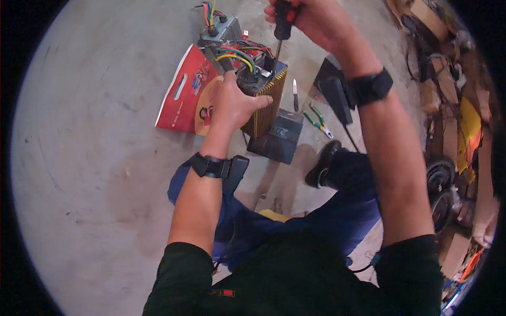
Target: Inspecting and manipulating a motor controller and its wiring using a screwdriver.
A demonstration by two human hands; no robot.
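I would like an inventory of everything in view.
Screwdriver: 1, black-red, top centre
Finned box: 1, gold, upper centre
Second box: 1, grey, farther back
Wires: uncounted, multicoloured, on boxes
Bag: 1, red-tan, left of boxes
Knife: 1, dark-handled, right of boxes
Pliers: 1, green-yellow, below knife
Flat block: 1, dark, left of pliers
Unclear item: 1, black, near right wrist
Clutter: uncounted, mixed, right
Floor: 1, grey, beneath
Wristbands: 2, black, both wrists
Shirt: 1, dark, bottom
Trousers: 1, blue, lower centre
Shoe: 1, black, below pliers
Left hand: 1, bare, on finned box
Right hand: 1, bare, on screwdriver
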